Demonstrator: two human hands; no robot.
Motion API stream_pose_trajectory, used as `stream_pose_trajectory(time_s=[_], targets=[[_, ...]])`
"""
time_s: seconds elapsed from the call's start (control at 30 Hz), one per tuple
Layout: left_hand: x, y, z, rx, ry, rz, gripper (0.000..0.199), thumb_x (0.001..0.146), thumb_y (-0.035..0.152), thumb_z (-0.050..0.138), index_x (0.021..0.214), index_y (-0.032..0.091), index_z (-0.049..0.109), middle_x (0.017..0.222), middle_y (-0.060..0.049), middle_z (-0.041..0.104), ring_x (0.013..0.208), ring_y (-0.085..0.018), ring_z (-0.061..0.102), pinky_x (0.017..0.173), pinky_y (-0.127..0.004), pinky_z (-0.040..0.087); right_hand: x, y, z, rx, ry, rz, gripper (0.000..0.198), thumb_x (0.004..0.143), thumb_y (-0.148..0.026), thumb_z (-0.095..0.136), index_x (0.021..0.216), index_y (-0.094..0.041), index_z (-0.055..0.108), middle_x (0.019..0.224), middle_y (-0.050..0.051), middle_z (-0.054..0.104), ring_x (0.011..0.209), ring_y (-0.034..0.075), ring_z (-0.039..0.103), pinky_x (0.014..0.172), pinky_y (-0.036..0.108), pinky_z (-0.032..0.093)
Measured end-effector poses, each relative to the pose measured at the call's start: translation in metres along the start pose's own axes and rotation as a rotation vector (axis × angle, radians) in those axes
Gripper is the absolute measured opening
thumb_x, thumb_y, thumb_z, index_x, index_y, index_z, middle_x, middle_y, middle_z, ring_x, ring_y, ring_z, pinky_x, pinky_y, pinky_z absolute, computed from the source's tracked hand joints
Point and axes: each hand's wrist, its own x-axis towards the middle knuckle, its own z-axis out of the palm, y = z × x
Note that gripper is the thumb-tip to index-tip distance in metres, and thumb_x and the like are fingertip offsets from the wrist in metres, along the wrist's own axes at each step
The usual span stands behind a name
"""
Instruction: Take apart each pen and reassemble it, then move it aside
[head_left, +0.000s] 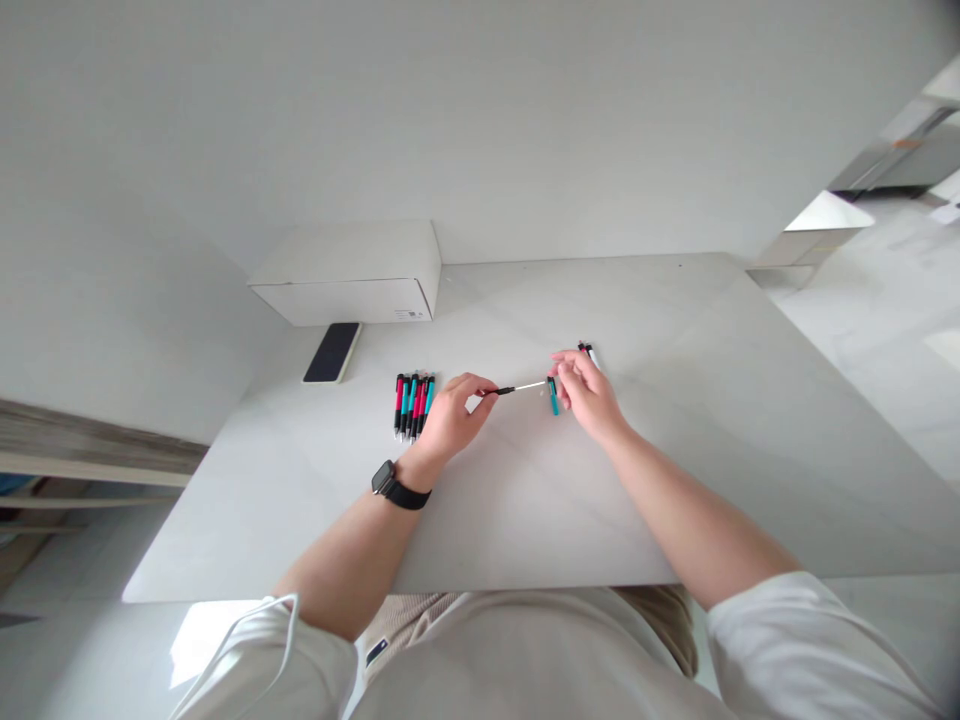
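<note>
My left hand (456,412) is closed, thumb and fingers pinching the black grip section of a pen (501,391). A thin pale refill (531,385) sticks out of it to the right. Beside the refill's tip is a teal pen barrel (554,397) with a black end, close against the fingers of my right hand (589,395). That hand is partly open, its index finger stretched out. Whether its fingers touch the barrel I cannot tell. To the left of my left hand, several red, teal and black pens (412,405) lie side by side.
Beyond my right hand lie a few pens (589,352), partly hidden by it. A phone (333,352) lies at the left, in front of a white box (345,290) against the wall. The white table's (510,520) near edge is by my body.
</note>
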Motion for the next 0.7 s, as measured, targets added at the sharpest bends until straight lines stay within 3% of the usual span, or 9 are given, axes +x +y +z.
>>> stream_pose_trajectory(time_s=[0.07, 0.17, 0.3, 0.43, 0.53, 0.7], targets=[[0.0, -0.001, -0.001, 0.03, -0.027, 0.012, 0.013, 0.099, 0.025, 0.062, 0.107, 0.024, 0.072, 0.101, -0.007, 0.072, 0.098, -0.022, 0.068, 0.09, -0.038, 0.055, 0.004, 0.002, -0.009, -0.205, 0.046, -0.032, 0.034, 0.102, -0.05, 0.049, 0.124, -0.028, 0.061, 0.105, 0.005, 0.071, 0.07, 0.017, 0.061, 0.066, 0.03, 0.051], [-0.001, -0.002, 0.001, 0.101, -0.127, 0.054, 0.012, 0.097, 0.023, 0.062, 0.104, 0.025, 0.073, 0.105, -0.006, 0.071, 0.102, -0.023, 0.066, 0.094, -0.04, 0.053, 0.006, 0.007, -0.017, -0.543, -0.01, -0.046, 0.031, 0.097, -0.038, 0.058, 0.126, -0.026, 0.059, 0.103, 0.005, 0.072, 0.078, 0.02, 0.065, 0.075, 0.033, 0.05], [-0.006, -0.004, 0.007, 0.232, -0.274, 0.095, 0.011, 0.092, 0.024, 0.067, 0.099, 0.026, 0.075, 0.107, -0.005, 0.07, 0.102, -0.024, 0.065, 0.098, -0.043, 0.05, 0.001, 0.014, -0.016, -0.868, -0.125, 0.067, 0.037, 0.09, -0.042, 0.069, 0.12, -0.023, 0.061, 0.102, 0.009, 0.073, 0.087, 0.025, 0.068, 0.072, 0.033, 0.047], [-0.008, -0.005, 0.007, 0.29, -0.328, 0.111, 0.01, 0.089, 0.026, 0.069, 0.097, 0.028, 0.076, 0.106, -0.005, 0.069, 0.101, -0.025, 0.064, 0.099, -0.045, 0.047, -0.003, 0.017, -0.013, -0.985, -0.18, 0.107, 0.026, 0.088, -0.048, 0.071, 0.097, -0.023, 0.066, 0.097, 0.009, 0.075, 0.082, 0.025, 0.069, 0.068, 0.032, 0.044], [-0.007, -0.005, 0.006, 0.276, -0.315, 0.125, 0.011, 0.089, 0.03, 0.071, 0.099, 0.029, 0.076, 0.107, -0.006, 0.069, 0.101, -0.025, 0.064, 0.1, -0.046, 0.047, -0.004, 0.019, -0.013, -1.019, -0.188, 0.087, 0.019, 0.088, -0.041, 0.071, 0.09, -0.023, 0.068, 0.087, 0.011, 0.075, 0.076, 0.025, 0.068, 0.065, 0.033, 0.043], [-0.006, -0.005, 0.006, 0.21, -0.236, 0.122, 0.015, 0.091, 0.031, 0.071, 0.106, 0.029, 0.074, 0.109, -0.006, 0.07, 0.104, -0.026, 0.065, 0.1, -0.045, 0.048, 0.0, 0.014, -0.014, -1.017, -0.071, 0.05, 0.013, 0.091, -0.031, 0.066, 0.083, -0.021, 0.069, 0.073, 0.011, 0.072, 0.068, 0.025, 0.067, 0.063, 0.035, 0.042]])
